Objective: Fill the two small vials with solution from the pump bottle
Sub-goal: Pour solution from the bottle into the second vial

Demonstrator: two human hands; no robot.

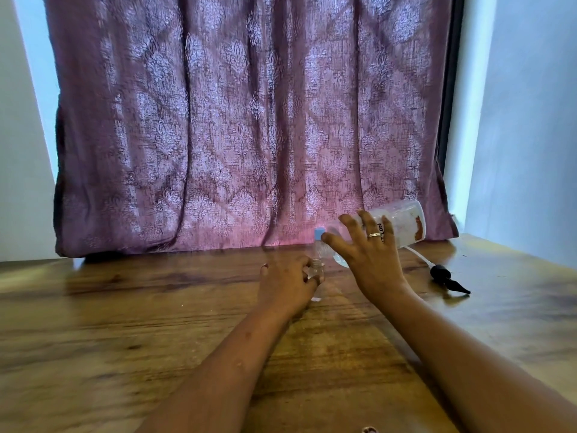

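My left hand is closed around a small clear vial that stands upright on the wooden table, its mouth uncapped. My right hand grips the large clear bottle and holds it tipped almost on its side, mouth down-left just above the vial. Clear liquid has pooled at the bottle's low end. A second small vial with a blue cap stands just behind the first, partly hidden by the bottle. The black pump head with its white tube lies on the table to the right.
A purple patterned curtain hangs down to the table's back edge. White walls stand at both sides. A small white scrap lies on the table beside my left wrist. The wooden surface stretches wide to the left and toward me.
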